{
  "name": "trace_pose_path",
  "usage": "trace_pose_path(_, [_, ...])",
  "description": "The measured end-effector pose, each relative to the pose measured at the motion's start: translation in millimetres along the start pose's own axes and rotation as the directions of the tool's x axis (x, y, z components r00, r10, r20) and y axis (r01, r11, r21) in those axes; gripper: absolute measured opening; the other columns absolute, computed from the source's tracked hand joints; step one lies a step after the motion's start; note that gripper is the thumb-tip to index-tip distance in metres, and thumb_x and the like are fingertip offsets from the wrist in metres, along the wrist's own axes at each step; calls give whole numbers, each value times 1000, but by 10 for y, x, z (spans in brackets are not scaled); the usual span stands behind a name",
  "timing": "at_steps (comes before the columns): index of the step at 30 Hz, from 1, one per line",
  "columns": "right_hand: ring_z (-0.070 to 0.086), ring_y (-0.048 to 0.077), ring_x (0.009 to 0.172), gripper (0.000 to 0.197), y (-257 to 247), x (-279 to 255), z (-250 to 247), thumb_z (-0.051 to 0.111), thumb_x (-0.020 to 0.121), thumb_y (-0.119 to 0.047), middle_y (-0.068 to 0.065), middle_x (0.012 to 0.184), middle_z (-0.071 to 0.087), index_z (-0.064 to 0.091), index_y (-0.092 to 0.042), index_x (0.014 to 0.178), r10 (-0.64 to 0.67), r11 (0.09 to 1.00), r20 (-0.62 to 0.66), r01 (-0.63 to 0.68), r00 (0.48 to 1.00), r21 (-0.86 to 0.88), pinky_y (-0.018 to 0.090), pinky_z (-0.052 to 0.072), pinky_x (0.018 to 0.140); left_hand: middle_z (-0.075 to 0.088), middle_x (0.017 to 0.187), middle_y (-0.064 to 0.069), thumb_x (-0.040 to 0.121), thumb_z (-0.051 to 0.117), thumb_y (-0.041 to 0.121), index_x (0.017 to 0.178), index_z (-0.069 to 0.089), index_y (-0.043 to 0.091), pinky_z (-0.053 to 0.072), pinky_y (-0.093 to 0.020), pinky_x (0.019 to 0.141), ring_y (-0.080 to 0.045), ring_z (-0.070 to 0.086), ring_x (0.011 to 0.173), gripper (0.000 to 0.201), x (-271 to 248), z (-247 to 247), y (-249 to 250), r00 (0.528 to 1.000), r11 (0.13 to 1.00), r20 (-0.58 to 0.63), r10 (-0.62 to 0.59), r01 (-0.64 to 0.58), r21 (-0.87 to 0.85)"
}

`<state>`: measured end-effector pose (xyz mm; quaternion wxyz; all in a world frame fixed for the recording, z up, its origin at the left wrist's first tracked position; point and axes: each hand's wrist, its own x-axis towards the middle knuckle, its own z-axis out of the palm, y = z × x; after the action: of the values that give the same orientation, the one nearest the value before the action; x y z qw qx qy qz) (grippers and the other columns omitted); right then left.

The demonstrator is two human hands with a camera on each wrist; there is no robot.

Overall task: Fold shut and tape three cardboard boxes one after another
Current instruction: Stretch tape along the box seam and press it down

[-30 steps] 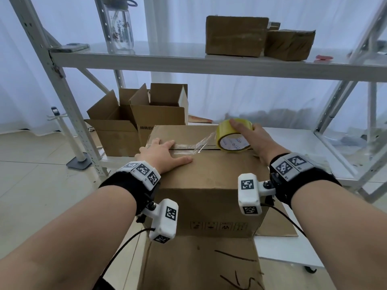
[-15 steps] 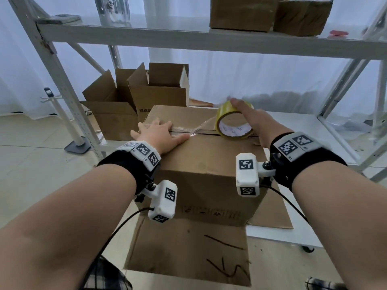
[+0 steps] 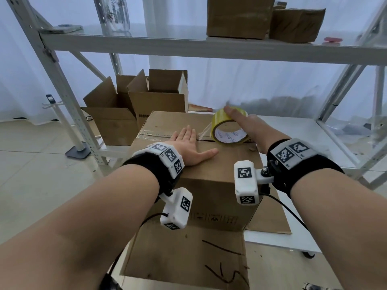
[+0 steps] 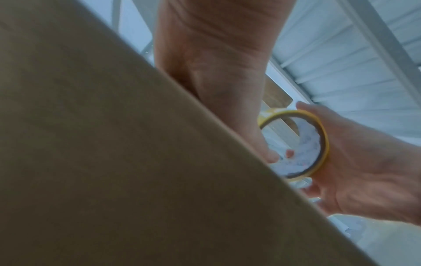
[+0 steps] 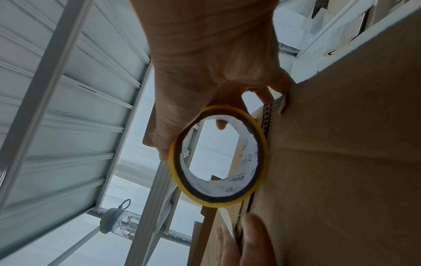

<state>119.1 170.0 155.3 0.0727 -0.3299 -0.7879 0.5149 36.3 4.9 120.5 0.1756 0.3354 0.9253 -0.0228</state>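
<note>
The right hand (image 3: 247, 126) grips the yellow tape roll (image 3: 229, 130) standing on edge on the closed cardboard box (image 3: 201, 164), its clear strip running leftward along the seam under the flat, spread left hand (image 3: 188, 147).

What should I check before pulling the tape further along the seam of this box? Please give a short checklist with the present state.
1. Left hand flat on the laid tape: ok.
2. Right hand has a grip on the yellow tape roll: ok.
3. Cardboard box flaps folded shut: ok.
4. Tape strip taut between hand and roll: ok.
5. Tape centred over the seam: cannot tell.
6. Seam ahead of the roll taped: not ok.
</note>
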Motion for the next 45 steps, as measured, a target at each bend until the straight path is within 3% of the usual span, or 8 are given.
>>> trace_pose_path(4, [43,26,126,97,-30,-3,17,62,69,-75,4,141,43,38,-17,143,-32,998,-49,35,998,52,41,37,102,-18,159,-7,80,22,83,150,-12,9,-6,-36,118,-18,-13,147,107,39,-19,100,1000,1000,-4,4,-4,-6])
trace_pose_path(7, [52,22,87,43,-119,-18,53,62,83,-54,0,89,56,57,-12,90,-289,954,-162,269,944,-130,28,41,70,-15,159,-6,79,24,83,151,-11,10,-5,-36,118,-18,-11,147,108,22,-10,56,1000,1000,-22,6,-6,-17])
trace_pose_path(9, [42,17,65,41,-163,-35,74,64,84,-46,-1,67,42,44,-14,68,-394,906,-156,354,906,-233,28,31,55,-14,159,-6,79,24,84,151,-10,10,-5,-36,119,-17,-11,147,109,10,3,50,999,1000,-31,16,-17,-25])
trace_pose_path(12, [37,12,57,43,-204,-10,54,66,83,-42,-1,61,39,40,-15,62,-438,868,-129,381,890,-319,27,29,52,-14,160,-6,78,24,85,151,-10,10,-4,-36,119,-17,-10,147,110,10,13,52,999,999,-42,19,-20,-28])
trace_pose_path(18, [39,13,58,38,-177,24,-241,65,79,-38,2,61,42,45,-11,62,-450,760,-141,295,882,-579,27,28,50,-13,160,-6,80,24,82,151,-10,10,-4,-35,118,-17,-9,147,107,-26,19,63,998,999,-44,40,-40,-20])
trace_pose_path(28, [34,12,53,41,-122,133,-293,69,76,-31,-1,55,34,38,-13,54,-410,818,-154,288,899,-498,27,26,49,-19,158,-9,78,22,85,150,-14,8,-6,-35,118,-20,-13,147,111,45,-33,176,1000,999,6,3,-3,41])
trace_pose_path(33, [36,12,54,40,-126,206,-233,68,76,-36,-2,56,38,40,-13,57,-441,759,-124,296,889,-580,27,26,50,-21,157,-9,78,21,84,150,-15,9,-7,-37,119,-20,-15,146,110,114,0,459,997,996,14,76,-77,40])
trace_pose_path(45, [54,24,82,33,-187,192,-312,66,79,-43,-1,73,51,51,-14,72,-446,583,-24,270,895,-766,30,37,66,-14,160,-6,78,26,84,151,-13,10,-4,-34,118,-17,-9,147,111,76,-7,471,993,993,-41,114,-115,-20])
